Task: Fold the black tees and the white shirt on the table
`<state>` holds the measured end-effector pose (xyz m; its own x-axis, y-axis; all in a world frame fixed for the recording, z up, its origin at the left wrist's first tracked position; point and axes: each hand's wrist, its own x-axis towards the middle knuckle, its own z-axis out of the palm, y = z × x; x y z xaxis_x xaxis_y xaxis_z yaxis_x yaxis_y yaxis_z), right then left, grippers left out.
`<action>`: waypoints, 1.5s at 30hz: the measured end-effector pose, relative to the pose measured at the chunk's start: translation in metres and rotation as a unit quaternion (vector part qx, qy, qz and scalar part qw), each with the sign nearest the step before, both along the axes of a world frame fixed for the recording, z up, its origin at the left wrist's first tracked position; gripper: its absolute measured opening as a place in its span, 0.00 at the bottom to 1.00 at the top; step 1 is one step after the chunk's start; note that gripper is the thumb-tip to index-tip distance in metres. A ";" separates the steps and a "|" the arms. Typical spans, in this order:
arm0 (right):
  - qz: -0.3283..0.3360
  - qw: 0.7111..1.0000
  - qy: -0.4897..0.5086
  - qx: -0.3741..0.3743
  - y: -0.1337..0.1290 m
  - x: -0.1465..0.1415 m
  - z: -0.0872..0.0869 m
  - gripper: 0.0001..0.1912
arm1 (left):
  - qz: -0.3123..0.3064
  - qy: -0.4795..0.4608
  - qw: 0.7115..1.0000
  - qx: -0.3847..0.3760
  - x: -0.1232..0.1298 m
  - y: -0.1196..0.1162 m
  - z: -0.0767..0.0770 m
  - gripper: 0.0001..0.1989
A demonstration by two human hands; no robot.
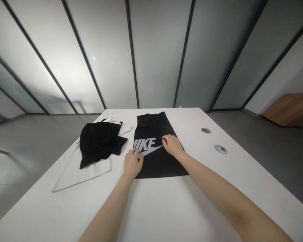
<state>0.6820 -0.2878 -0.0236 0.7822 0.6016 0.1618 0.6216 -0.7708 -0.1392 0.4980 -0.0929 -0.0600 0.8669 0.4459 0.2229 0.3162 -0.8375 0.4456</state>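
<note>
A black T-shirt (161, 167) lies flat on the white table, folded in at its sides, with a grey printed logo across its middle and a folded sleeve near its far end. My left hand (133, 163) rests at the shirt's left edge beside the print, thumb apart from the fingers. Over on the right half, the slightly bent fingers of my right hand (172, 145) touch the cloth at the tip of the logo. Neither hand shows cloth gripped in it.
Left of the shirt, a crumpled black garment (97, 143) lies on top of white cloth (83, 178). Two round cable grommets (221, 149) are set in the table (156, 208) at the right. Frosted glass panels (156, 60) stand behind the table.
</note>
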 end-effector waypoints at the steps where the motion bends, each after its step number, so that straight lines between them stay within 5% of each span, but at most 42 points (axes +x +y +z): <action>1: -0.006 1.000 0.001 0.011 -0.006 -0.013 -0.004 0.23 | 0.001 -0.014 1.000 -0.015 0.002 0.002 -0.003 0.17; 4: -0.053 0.998 0.015 -0.003 -0.028 -0.052 -0.020 0.32 | -0.009 -0.056 0.997 -0.053 0.006 0.010 -0.009 0.15; 8: -0.010 0.997 0.069 -0.036 -0.065 -0.076 -0.036 0.39 | -0.024 -0.083 0.993 -0.079 0.006 0.019 -0.013 0.14; 15: 0.102 0.990 0.087 -0.040 -0.137 -0.047 -0.027 0.39 | -0.018 -0.023 0.999 -0.045 0.004 0.010 -0.004 0.17; 18: 0.103 0.989 0.098 -0.037 -0.155 -0.035 -0.020 0.39 | -0.012 0.013 1.000 -0.009 0.002 0.000 0.001 0.20; 23: 0.007 0.993 0.119 -0.008 -0.123 -0.067 0.000 0.36 | -0.019 0.066 0.997 0.044 0.000 -0.008 0.004 0.26; 29: 0.169 0.952 0.253 -0.020 -0.055 -0.161 0.017 0.36 | -0.043 0.098 0.993 0.056 -0.003 -0.009 0.008 0.25; 39: 0.206 0.919 0.328 -0.068 -0.075 -0.206 0.028 0.48 | -0.025 -0.011 0.999 0.019 0.003 -0.004 0.001 0.10; 45: 0.210 0.933 0.291 -0.012 -0.074 -0.216 0.038 0.15 | 0.008 -0.054 0.998 0.008 0.006 0.005 -0.006 0.24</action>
<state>0.4660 -0.3620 0.0148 0.4277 0.8730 -0.2344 0.6939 -0.4832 -0.5338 0.5038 -0.0883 -0.0663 0.8307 0.4546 0.3214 0.2798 -0.8400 0.4649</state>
